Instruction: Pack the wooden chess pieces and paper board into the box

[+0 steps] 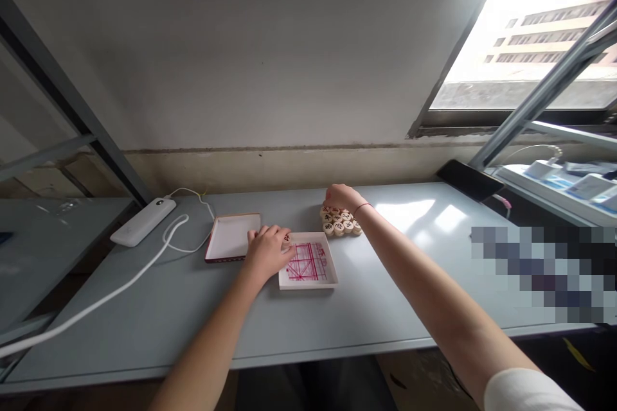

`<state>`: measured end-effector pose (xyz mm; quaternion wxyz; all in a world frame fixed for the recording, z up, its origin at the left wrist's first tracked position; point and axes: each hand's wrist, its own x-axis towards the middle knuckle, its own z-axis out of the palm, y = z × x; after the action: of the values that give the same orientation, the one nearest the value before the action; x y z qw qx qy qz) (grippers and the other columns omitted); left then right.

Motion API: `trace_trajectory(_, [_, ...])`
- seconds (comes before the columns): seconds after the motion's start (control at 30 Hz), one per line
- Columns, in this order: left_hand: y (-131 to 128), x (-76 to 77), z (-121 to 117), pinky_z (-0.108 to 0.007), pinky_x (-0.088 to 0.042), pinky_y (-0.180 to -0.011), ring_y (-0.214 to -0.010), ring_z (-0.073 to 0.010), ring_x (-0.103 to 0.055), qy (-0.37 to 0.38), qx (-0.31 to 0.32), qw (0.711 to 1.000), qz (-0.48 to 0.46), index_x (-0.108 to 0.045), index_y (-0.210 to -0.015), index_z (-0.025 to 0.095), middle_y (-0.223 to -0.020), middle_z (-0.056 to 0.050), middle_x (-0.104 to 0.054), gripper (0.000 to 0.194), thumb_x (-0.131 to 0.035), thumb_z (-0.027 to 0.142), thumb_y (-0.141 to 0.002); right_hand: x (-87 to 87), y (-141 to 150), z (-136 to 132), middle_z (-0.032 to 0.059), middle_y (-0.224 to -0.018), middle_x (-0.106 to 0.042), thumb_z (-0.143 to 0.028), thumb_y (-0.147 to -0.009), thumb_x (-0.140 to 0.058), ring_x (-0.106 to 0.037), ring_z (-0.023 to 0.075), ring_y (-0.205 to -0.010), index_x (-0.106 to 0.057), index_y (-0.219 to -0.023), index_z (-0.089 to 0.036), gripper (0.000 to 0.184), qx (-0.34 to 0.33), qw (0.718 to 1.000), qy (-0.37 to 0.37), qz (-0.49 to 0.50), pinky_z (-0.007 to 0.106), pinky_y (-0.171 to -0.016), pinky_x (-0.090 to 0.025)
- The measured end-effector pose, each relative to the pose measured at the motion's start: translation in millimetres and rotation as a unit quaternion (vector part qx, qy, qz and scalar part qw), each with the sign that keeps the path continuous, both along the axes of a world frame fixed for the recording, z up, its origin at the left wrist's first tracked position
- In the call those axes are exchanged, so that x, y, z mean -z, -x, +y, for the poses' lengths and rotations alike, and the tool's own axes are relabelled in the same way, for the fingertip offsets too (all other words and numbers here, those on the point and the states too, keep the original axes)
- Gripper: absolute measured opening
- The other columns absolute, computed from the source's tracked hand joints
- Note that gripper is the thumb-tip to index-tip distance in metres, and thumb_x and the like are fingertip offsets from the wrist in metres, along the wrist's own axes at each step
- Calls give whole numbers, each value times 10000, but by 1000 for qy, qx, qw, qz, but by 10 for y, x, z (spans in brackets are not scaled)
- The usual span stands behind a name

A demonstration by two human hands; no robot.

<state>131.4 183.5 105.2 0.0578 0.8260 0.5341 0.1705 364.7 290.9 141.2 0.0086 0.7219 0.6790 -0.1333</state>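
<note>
- Head view: the fingers of my left hand point(268, 255) bend half-closed around a single round game piece point(286, 237), at the back left corner of the white box point(308, 286). I cannot tell whether they grip it or only steady it there.
- My right hand point(342, 196) reaches over the far side of the stacked pieces point(339, 227), wrist bent and fingers curled downward. The fingertips are hidden, so I cannot tell how far open they are or whether they have hold of a piece.
- The stack stands on the bench point(357, 321) in close rows, just beyond the box's back right corner. Pink lines mark the box's floor, and the shallow lid point(232, 237) lies to its left.
- I judge the step in hand to be shifting pieces between stack and box, with one piece at the corner.
- To my mind, the next move calls for a light pinch on one piece at the stack, leaving its neighbours undisturbed, while my left fingers keep the corner piece square against the wall.
</note>
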Motion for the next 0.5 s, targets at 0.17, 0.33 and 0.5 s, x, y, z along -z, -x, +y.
trace_trajectory(0.17, [6, 14, 6, -416, -356, -815, -954, -263, -569, -2, 0, 1000, -1, -636, -1037, 265, -973, -53, -675, 267, -569, 279, -779, -25, 10, 74, 127, -801, -709, -196, -669, -691, -662, 224, -720, -742, -891, -152, 232, -16, 999, 29, 2, 287, -624, -491])
trace_trajectory(0.33, [21, 12, -7, -422, -384, -828, -963, -272, -560, -11, 4, 1000, -4, -638, -1041, 266, -990, -61, -665, 279, -611, 301, -766, -104, -4, 67, 109, -818, -719, -142, -637, -702, -666, 207, -693, -740, -864, -148, 230, -37, 999, 12, 25, 246, -578, -486])
trace_trajectory(0.5, [-11, -110, 50, -408, -430, -893, -1053, -264, -553, -60, 20, 996, -59, -523, -1257, 254, -1129, -85, -600, 464, -591, 405, -824, -190, 61, -291, 98, -1066, -685, -280, -790, -609, -658, 122, -595, -648, -1051, -155, 292, -64, 974, -76, 205, 191, -497, -489])
